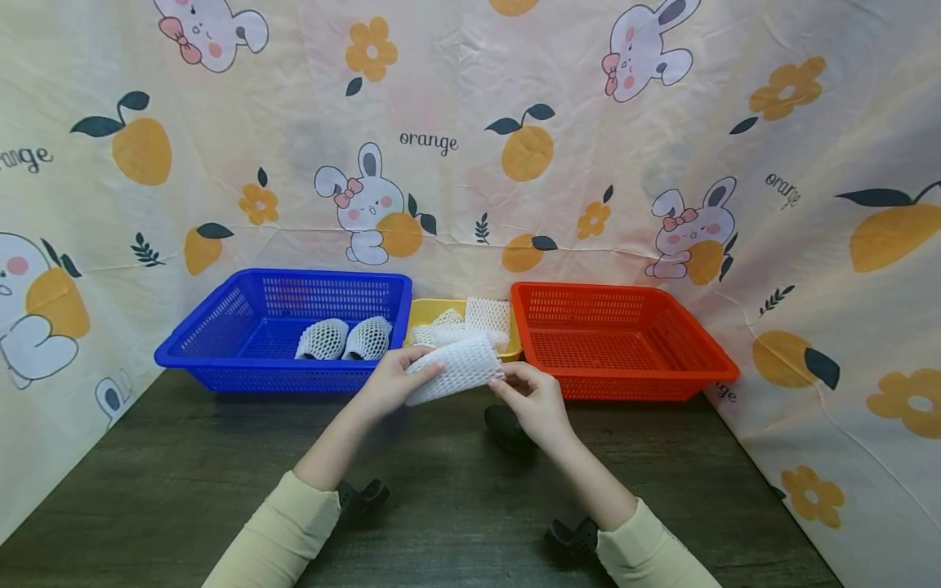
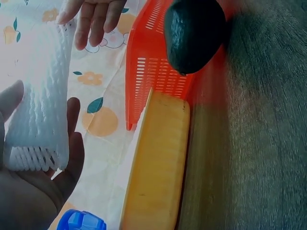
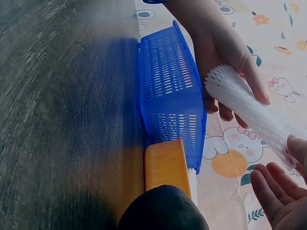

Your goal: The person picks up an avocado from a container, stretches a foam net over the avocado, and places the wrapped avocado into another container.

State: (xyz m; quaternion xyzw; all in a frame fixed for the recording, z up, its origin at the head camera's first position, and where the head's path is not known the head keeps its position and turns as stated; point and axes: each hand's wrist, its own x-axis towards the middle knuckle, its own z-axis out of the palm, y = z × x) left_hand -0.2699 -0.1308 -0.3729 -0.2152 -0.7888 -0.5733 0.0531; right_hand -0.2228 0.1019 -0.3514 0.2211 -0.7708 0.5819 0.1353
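A white foam net sleeve [image 1: 457, 371] is stretched between both hands above the table, in front of the yellow basket. My left hand [image 1: 397, 380] grips its left end, thumb on top and fingers beneath. At the other end, my right hand [image 1: 535, 402] pinches the sleeve's edge between thumb and fingers. In the left wrist view the sleeve [image 2: 41, 91] looks flattened, its near end slightly gaping. A dark green avocado [image 1: 507, 426] lies on the table, partly behind my right hand; the right wrist view shows its rounded end [image 3: 163, 211] at the bottom.
Two net-wrapped pieces [image 1: 323, 339] sit in the blue basket [image 1: 220, 363] at the left. More foam sleeves [image 1: 488, 314] lie in the small yellow basket [image 1: 422, 310] at the back. The red basket [image 1: 625, 380] stands at the right, before a patterned cloth [image 1: 470, 188].
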